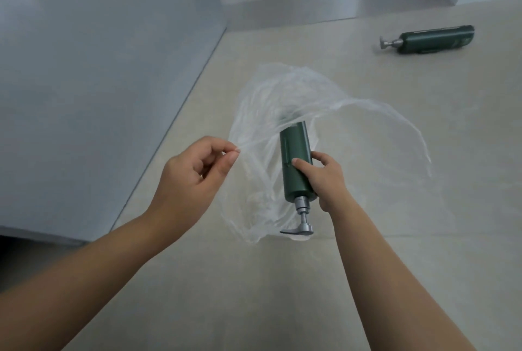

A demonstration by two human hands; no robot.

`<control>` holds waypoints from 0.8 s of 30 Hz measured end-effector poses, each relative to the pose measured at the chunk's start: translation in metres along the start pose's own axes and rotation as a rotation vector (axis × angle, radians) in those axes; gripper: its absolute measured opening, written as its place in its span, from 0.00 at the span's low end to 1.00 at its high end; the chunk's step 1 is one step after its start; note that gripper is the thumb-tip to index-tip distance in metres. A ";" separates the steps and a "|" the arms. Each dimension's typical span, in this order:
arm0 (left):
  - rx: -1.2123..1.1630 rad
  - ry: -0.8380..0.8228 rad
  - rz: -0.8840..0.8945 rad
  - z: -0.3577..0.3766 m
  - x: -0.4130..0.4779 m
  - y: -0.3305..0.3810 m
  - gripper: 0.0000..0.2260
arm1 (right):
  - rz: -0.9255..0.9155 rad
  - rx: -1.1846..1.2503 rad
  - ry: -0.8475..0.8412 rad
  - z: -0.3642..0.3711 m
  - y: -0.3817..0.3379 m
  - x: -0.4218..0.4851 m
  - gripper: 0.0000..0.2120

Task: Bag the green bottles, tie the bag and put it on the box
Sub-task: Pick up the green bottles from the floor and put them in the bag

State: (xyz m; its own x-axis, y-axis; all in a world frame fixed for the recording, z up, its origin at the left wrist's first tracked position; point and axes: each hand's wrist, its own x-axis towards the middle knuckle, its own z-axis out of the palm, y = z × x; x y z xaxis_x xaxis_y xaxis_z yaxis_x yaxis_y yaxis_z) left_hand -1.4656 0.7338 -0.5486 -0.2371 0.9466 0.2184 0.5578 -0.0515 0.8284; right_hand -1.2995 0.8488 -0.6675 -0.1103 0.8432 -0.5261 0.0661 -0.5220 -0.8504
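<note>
Two green bottles are showing: the near bottle point(296, 164) and the far bottle point(435, 39). One clear plastic bag point(262, 102) is showing too.

no readable text, label on far green bottle point(435, 39) too blurred to read

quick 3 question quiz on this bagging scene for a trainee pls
1. True or false: the left hand pinches the edge of the bag.
2. The right hand grips a bottle. Which end points into the bag? A) the pump B) the base
3. How many bottles lie untouched, away from the bag?

Key
1. True.
2. B; the pump points back toward the person.
3. One: the second bottle, on its side at the upper right.
</note>
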 end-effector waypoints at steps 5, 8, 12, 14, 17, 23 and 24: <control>-0.010 -0.029 -0.018 -0.012 -0.002 -0.005 0.05 | 0.037 0.006 0.068 0.010 0.008 0.018 0.27; -0.036 -0.033 -0.038 -0.013 -0.002 -0.009 0.06 | 0.022 -0.018 0.111 0.016 0.011 0.028 0.28; -0.075 -0.022 -0.043 -0.011 0.003 -0.010 0.06 | -0.001 -0.111 0.126 0.023 0.022 0.035 0.28; -0.099 -0.015 -0.038 -0.009 0.006 -0.010 0.05 | 0.004 -0.158 0.141 0.026 0.029 0.037 0.28; -0.115 -0.013 -0.036 -0.005 0.010 -0.009 0.05 | -0.010 -0.217 0.153 0.029 0.039 0.039 0.28; -0.133 -0.053 -0.033 0.002 0.008 -0.009 0.06 | -0.021 -0.256 0.140 0.034 0.053 0.034 0.27; -0.129 -0.057 -0.029 0.003 0.008 -0.009 0.06 | -0.044 -0.279 0.132 0.034 0.055 0.032 0.27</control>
State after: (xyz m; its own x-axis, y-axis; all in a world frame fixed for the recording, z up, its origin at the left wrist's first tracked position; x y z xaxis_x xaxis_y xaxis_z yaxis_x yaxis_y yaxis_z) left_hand -1.4695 0.7428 -0.5558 -0.2040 0.9647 0.1664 0.4436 -0.0605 0.8942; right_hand -1.3336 0.8428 -0.7307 0.0092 0.8830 -0.4694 0.3355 -0.4449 -0.8304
